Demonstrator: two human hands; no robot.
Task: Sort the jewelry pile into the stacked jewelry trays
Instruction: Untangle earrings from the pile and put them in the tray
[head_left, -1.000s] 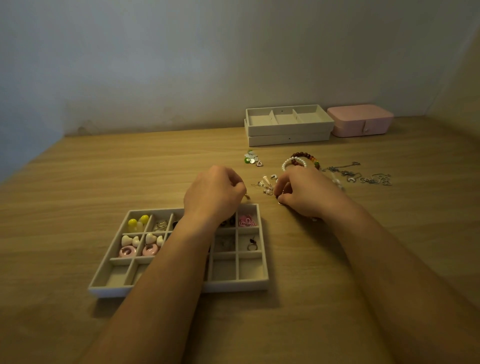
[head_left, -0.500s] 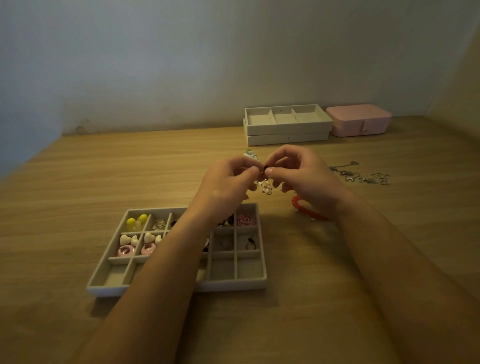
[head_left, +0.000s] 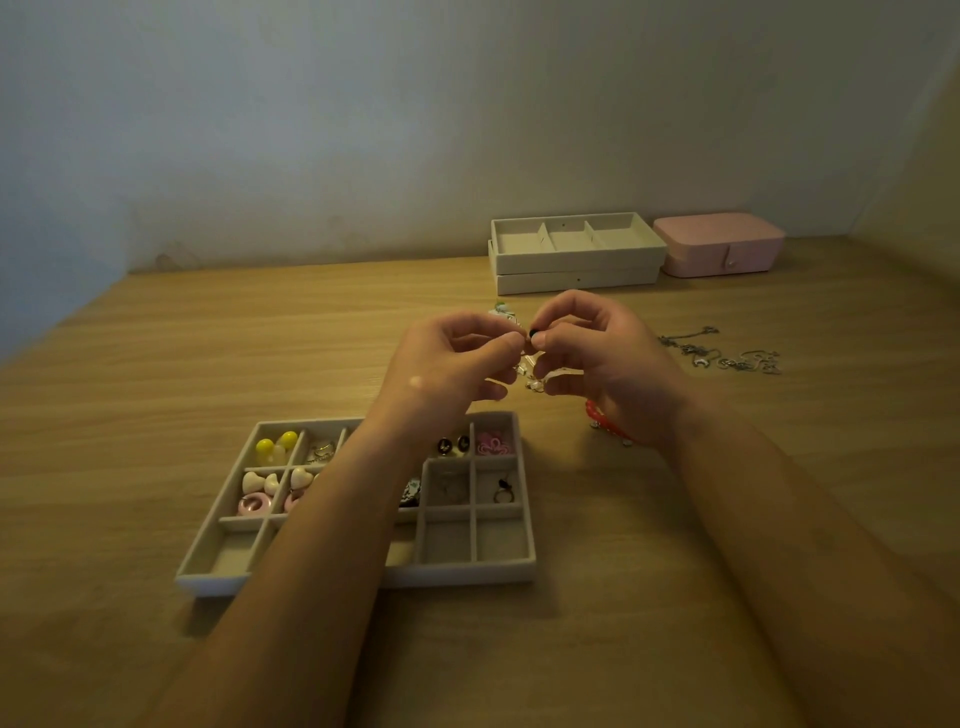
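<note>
My left hand (head_left: 452, 364) and my right hand (head_left: 597, 358) meet fingertip to fingertip above the table, both pinching one small dark earring (head_left: 532, 333). Below them lie loose small earrings (head_left: 530, 376) of the pile. A red bracelet (head_left: 605, 423) lies on the table under my right wrist. The beige divided tray (head_left: 498, 564) sits near me, partly hidden by my left forearm; it holds yellow studs (head_left: 275, 446), cream hearts (head_left: 262, 482), pink rings (head_left: 254, 504), a pink flower piece (head_left: 493, 444) and a small ring (head_left: 503, 491).
Two stacked beige trays (head_left: 576, 260) stand at the back by the wall, with a pink jewelry box (head_left: 719, 249) to their right. Silver chains (head_left: 722, 356) are spread on the wooden table at the right. A green-white piece (head_left: 501, 310) lies behind my hands.
Both hands have lifted off the pile and come together above the table, pinching one small earring. The red bracelet under my right wrist has come into view.
</note>
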